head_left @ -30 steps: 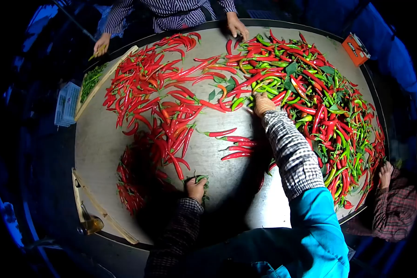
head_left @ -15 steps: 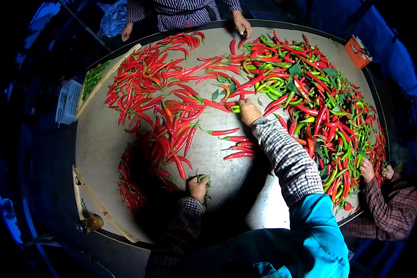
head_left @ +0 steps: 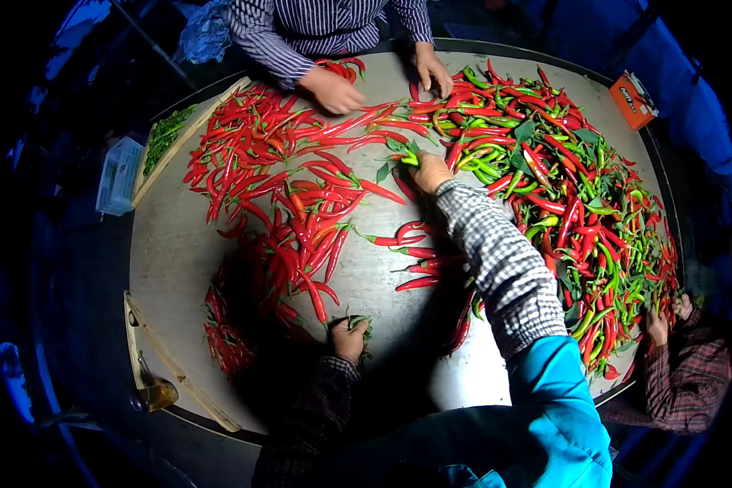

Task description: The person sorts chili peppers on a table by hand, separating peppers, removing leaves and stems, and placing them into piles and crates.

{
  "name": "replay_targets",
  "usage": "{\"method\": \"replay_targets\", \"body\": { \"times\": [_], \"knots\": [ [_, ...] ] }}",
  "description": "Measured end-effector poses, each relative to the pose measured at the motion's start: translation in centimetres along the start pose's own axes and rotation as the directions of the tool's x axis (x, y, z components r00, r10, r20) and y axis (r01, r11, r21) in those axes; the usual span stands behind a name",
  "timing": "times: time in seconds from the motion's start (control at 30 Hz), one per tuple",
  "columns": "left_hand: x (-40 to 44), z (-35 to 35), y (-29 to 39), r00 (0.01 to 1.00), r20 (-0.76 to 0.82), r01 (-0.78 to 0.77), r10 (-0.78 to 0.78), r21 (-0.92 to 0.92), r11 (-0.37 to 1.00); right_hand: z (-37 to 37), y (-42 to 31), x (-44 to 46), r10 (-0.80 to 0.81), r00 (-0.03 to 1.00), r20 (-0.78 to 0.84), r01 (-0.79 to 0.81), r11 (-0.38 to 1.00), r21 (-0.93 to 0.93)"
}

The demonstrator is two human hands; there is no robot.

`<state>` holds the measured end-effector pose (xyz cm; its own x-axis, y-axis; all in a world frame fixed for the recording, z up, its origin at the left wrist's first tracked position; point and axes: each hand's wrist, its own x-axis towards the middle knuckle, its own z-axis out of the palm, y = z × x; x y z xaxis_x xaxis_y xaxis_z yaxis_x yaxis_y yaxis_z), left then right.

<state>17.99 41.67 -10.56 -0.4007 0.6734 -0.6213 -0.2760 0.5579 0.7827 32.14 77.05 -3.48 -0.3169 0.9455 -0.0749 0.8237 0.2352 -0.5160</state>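
Observation:
My right hand [head_left: 432, 173] reaches across the middle of the table, its fingers closed on green chili peppers [head_left: 411, 158]. Dark leaves and red chilies lie right around it. Lower down, my left hand [head_left: 349, 342] is closed round a small bunch of green leaves and stems [head_left: 368, 332] that pokes out beside the fingers. Just above that hand, a red chili [head_left: 313, 297] points toward it from the loose spread of red chilies [head_left: 248, 154] on the left. Between my hands a few red chilies [head_left: 419, 283] lie apart, partly under my right sleeve's shadow.
A mixed heap of red and green chilies [head_left: 581, 211] covers the table's right side. Across from me a co-worker's hand [head_left: 333, 89] hovers over red chilies; another person's hand [head_left: 657, 327] touches the heap. Wooden strips [head_left: 179, 370], an orange box [head_left: 631, 101] and a jar [head_left: 156, 397] line the edges.
My right hand has moved slightly away from me with the green chilies. My left hand has barely shifted. The co-worker opposite has swung one hand in over the red chilies.

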Motion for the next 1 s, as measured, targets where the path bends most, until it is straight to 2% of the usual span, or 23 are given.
{"method": "replay_targets", "body": {
  "times": [0.1,0.13,0.2,0.23,0.27,0.33,0.37,0.4,0.47,0.53,0.6,0.63,0.67,0.7,0.73,0.77,0.8,0.83,0.87,0.93,1.0],
  "knots": [
    [0.2,0.0,-0.4,0.999,0.001,-0.048,0.048,0.023,0.999,2.0,-1.4,1.0,0.154,0.988,-0.026,-0.155,0.986,-0.061],
    [0.2,-0.1,-0.5,0.999,-0.010,-0.045,0.045,0.023,0.999,2.9,-1.3,1.3,0.148,0.989,-0.018,-0.149,0.987,-0.057],
    [0.2,-0.2,-0.5,0.998,0.024,-0.058,0.058,-0.020,0.998,4.2,-1.5,1.8,0.134,0.988,-0.073,-0.146,0.971,-0.188],
    [0.1,-0.2,-0.5,0.999,0.025,-0.042,0.042,-0.036,0.998,4.5,-1.4,2.3,0.175,0.984,0.005,-0.170,0.963,-0.208],
    [0.0,-0.4,-0.5,0.999,0.017,-0.032,0.033,-0.037,0.999,4.9,-1.3,2.6,0.161,0.986,-0.043,-0.166,0.955,-0.245],
    [0.1,-0.2,-0.5,0.996,0.024,-0.081,0.081,0.006,0.997,4.9,-1.3,3.5,0.178,0.981,-0.071,-0.191,0.943,-0.274],
    [0.5,-0.2,-1.4,0.990,0.012,-0.141,0.141,-0.030,0.990,4.8,-1.1,3.4,0.187,0.980,-0.070,-0.200,0.931,-0.306],
    [0.4,-0.1,-1.2,0.989,0.016,-0.146,0.147,-0.036,0.989,4.4,-1.0,3.4,0.184,0.980,-0.077,-0.199,0.929,-0.311],
    [0.4,-0.1,-0.9,0.998,0.017,-0.067,0.067,0.004,0.998,3.7,-1.0,3.3,0.038,0.997,0.068,-0.009,0.922,-0.388],
    [0.3,0.0,-0.5,0.998,0.017,-0.059,0.059,-0.035,0.998,0.9,-3.9,0.8,-0.040,0.997,-0.060,0.021,0.958,-0.287],
    [-0.1,0.0,-0.4,0.999,0.018,-0.046,0.047,-0.071,0.996,-1.4,-5.4,-1.3,-0.085,0.994,-0.062,0.074,0.985,-0.159],
    [0.0,0.0,-0.2,1.000,0.011,-0.025,0.026,-0.050,0.998,-1.7,-5.6,-2.2,-0.048,0.997,-0.055,0.047,0.999,-0.013],
    [-0.1,0.1,0.0,1.000,0.005,-0.008,0.008,-0.030,1.000,-2.0,-5.7,-3.6,-0.089,0.996,-0.032,0.093,0.987,0.128],
    [0.1,0.1,-0.3,0.998,-0.004,-0.061,0.061,-0.017,0.998,-0.9,-4.8,-5.1,-0.043,0.985,0.168,-0.053,0.847,0.529],
    [-0.2,0.2,0.2,1.000,-0.002,-0.031,0.031,-0.048,0.998,-0.1,-4.6,-7.4,-0.138,0.986,0.094,0.075,0.869,0.489],
    [0.0,0.1,0.0,1.000,0.004,-0.029,0.029,-0.043,0.999,1.3,-4.8,-10.4,-0.157,0.981,0.116,0.063,0.817,0.573],
    [0.3,0.1,-0.2,1.000,0.010,-0.027,0.028,-0.036,0.999,1.2,-5.9,-13.8,-0.239,0.951,0.195,0.034,0.709,0.704],
    [0.1,0.1,-0.1,1.000,0.004,-0.024,0.024,-0.039,0.999,3.4,-5.5,-16.5,-0.308,0.936,0.169,0.109,0.712,0.694],
    [0.4,0.0,-0.2,1.000,0.016,0.012,-0.012,-0.051,0.999,3.8,-6.0,-19.5,-0.195,0.886,0.421,-0.189,0.678,0.710],
    [-0.6,0.2,1.3,0.995,-0.020,0.095,-0.095,-0.004,0.995,8.3,-4.7,-24.4,-0.162,0.897,0.412,-0.288,0.492,0.822],
    [-0.1,0.1,0.7,0.998,-0.027,0.062,-0.062,0.016,0.998,6.1,-5.1,-27.3,-0.034,0.888,0.459,-0.409,0.401,0.820]
  ]
}}
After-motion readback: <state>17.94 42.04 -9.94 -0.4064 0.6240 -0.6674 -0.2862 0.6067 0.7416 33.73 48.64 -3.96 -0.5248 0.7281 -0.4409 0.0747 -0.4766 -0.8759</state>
